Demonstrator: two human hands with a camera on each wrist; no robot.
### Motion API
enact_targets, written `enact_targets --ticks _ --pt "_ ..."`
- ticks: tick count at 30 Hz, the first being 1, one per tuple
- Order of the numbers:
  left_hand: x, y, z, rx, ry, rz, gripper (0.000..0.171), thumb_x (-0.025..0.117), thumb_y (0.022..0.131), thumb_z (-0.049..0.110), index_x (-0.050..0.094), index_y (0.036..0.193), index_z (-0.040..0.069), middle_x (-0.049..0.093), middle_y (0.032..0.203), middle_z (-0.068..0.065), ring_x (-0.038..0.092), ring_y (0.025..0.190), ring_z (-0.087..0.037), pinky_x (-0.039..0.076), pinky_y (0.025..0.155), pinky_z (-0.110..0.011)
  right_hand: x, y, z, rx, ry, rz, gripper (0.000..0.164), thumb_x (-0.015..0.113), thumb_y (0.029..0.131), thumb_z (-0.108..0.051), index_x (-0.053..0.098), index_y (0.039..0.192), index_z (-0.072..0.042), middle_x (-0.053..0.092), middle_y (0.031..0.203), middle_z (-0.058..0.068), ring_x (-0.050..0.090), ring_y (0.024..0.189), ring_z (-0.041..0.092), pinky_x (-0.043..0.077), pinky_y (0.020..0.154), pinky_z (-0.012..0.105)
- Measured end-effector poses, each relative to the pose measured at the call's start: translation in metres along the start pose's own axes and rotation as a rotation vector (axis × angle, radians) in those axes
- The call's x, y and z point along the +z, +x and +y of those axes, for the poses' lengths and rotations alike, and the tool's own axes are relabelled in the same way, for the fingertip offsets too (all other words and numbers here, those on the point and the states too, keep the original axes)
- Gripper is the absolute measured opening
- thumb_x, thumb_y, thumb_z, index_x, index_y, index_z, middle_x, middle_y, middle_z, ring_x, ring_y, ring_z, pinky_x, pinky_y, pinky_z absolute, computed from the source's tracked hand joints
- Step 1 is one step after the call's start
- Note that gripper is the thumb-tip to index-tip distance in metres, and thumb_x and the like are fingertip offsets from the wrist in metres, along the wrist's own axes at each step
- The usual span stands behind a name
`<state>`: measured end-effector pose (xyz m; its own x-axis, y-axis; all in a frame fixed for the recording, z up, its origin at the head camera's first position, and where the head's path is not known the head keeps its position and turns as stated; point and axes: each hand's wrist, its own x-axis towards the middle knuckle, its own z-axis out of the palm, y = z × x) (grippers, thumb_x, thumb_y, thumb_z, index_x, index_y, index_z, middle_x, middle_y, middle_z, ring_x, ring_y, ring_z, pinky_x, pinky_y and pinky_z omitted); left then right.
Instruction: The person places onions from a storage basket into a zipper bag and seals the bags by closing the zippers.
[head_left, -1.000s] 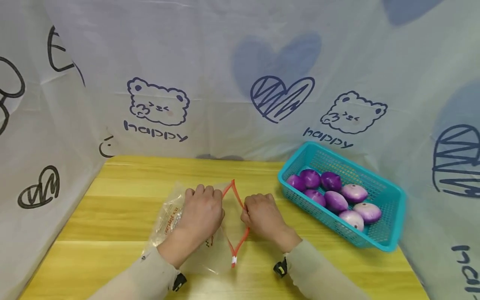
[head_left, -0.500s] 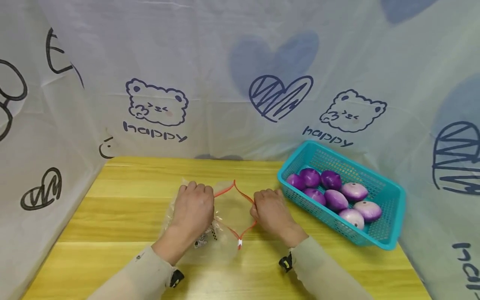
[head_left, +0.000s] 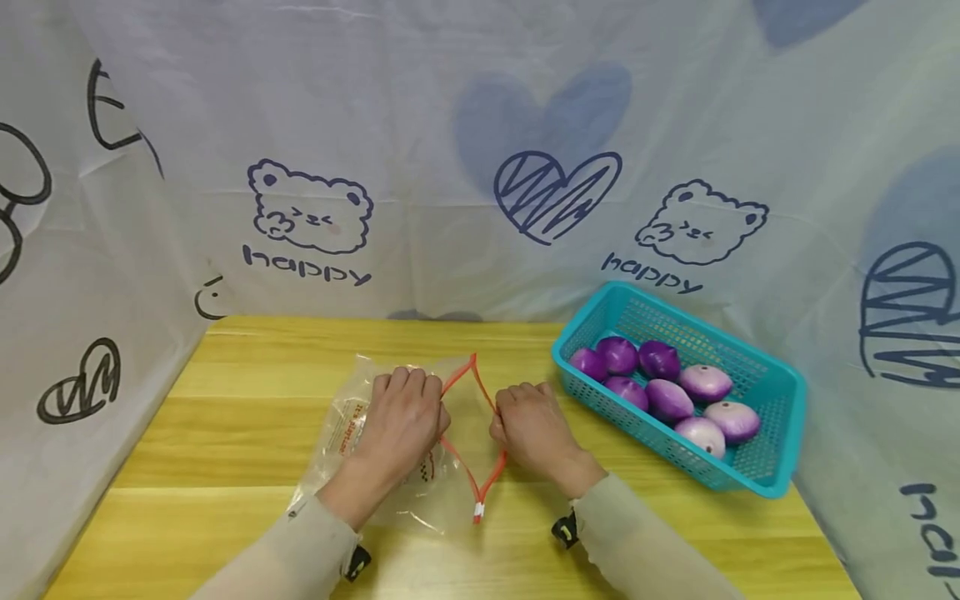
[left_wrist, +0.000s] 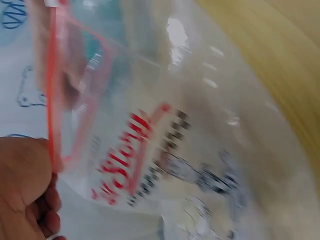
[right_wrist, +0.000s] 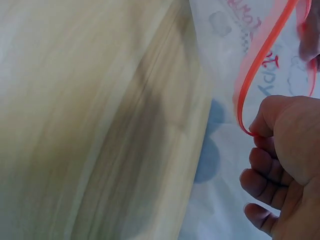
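Observation:
A clear zip bag (head_left: 337,442) with a red-orange seal strip and printed lettering hangs between both hands over the table. Its mouth is spread into a diamond, with a white slider at the near corner. My left hand (head_left: 401,421) pinches the left edge of the mouth. Opposite it, my right hand (head_left: 536,429) pinches the right edge. The left wrist view shows red lettering and a checkered print on the bag (left_wrist: 150,150). In the right wrist view, thumb and forefinger of the right hand (right_wrist: 290,150) grip the red strip. No contents show inside the bag.
A turquoise perforated basket (head_left: 787,433) stands at the right of the wooden table (head_left: 240,400). It holds several purple and purple-white onions (head_left: 669,400). A white printed cloth (head_left: 435,233) hangs behind and at both sides.
The bag's mouth was pulled wider half a second ago and is now somewhat narrower. The left hand went left and came back right. The right hand shifted slightly right, then back.

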<state>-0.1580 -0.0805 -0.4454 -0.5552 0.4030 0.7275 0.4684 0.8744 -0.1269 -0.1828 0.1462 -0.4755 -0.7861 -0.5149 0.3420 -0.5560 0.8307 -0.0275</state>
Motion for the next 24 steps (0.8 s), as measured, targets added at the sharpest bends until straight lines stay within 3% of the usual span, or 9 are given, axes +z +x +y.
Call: enact_targets --ticks 3,7,14,24 --pt "-0.013 0.000 0.005 -0.035 -0.043 -0.012 0.024 0.057 0.088 0.012 0.042 0.069 0.012 0.035 0.065 -0.001 0.036 0.062 -0.024 0.037 0.063 -0.040 -0.001 0.001 -0.001 0.004 0.015 -0.002 0.020 0.068 0.091 -0.018 0.053 0.078 -0.013 0.056 0.072 0.000 0.058 0.076 0.026 0.041 0.076 0.041" --pt "-0.025 0.002 0.010 -0.064 -0.077 -0.021 0.022 0.054 0.091 0.015 0.045 0.071 0.011 0.039 0.067 -0.002 0.040 0.064 -0.026 0.038 0.067 -0.042 -0.001 0.004 -0.001 0.001 0.045 -0.024 0.021 0.068 0.090 -0.017 0.052 0.077 -0.013 0.053 0.071 0.000 0.056 0.073 0.025 0.039 0.074 0.040" --pt "-0.012 -0.006 0.000 -0.067 -0.043 -0.046 0.029 0.069 0.086 0.010 0.045 0.071 0.011 0.036 0.068 0.000 0.038 0.065 -0.023 0.040 0.069 -0.041 0.007 0.006 -0.003 -0.015 0.059 -0.072 0.024 0.066 0.092 -0.018 0.050 0.075 -0.015 0.052 0.070 -0.002 0.056 0.072 0.024 0.038 0.071 0.038" --pt "-0.001 -0.009 -0.004 -0.096 -0.039 -0.084 0.020 0.062 0.089 0.012 0.049 0.073 0.009 0.045 0.069 -0.005 0.047 0.068 -0.028 0.042 0.071 -0.044 0.012 0.004 0.001 0.024 -0.020 -0.026 0.022 0.067 0.094 -0.019 0.054 0.078 -0.013 0.057 0.074 0.002 0.060 0.078 0.028 0.043 0.076 0.044"
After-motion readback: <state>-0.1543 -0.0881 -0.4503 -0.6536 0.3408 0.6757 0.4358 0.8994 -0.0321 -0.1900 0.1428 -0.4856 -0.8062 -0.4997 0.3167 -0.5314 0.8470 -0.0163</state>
